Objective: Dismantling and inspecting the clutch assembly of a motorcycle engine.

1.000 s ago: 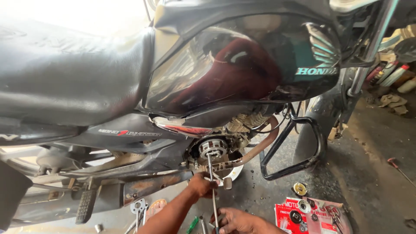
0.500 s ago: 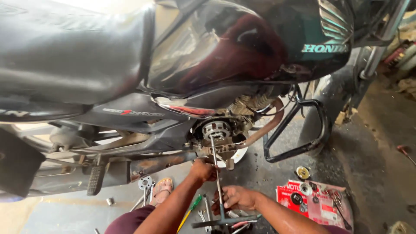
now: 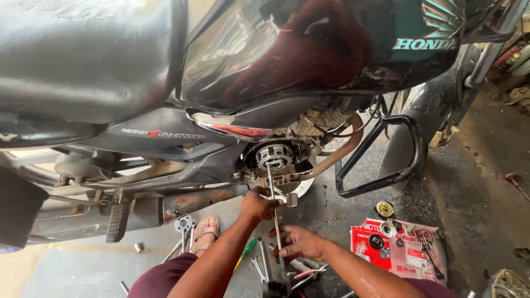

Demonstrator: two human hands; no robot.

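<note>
A black motorcycle fills the head view, its clutch assembly [image 3: 274, 156] laid bare under the fuel tank [image 3: 309, 49]. A long T-handle wrench [image 3: 274, 212] runs from the clutch centre down toward me. My left hand [image 3: 257, 206] is curled at the upper part of the shaft, just below the engine case. My right hand [image 3: 300, 243] grips the shaft lower down, fingers wrapped round it. The wrench's cross handle near the bottom edge is partly hidden.
Spanners [image 3: 184, 226] and a green-handled screwdriver [image 3: 248, 248] lie on the concrete floor by my sandalled foot [image 3: 205, 233]. A red box [image 3: 398, 249] with round parts sits at the right. The black crash guard [image 3: 386, 177] and footpeg [image 3: 116, 222] stick out.
The view has closed in on the engine. My right hand has come up onto the wrench shaft, and my left hand stays under the clutch.
</note>
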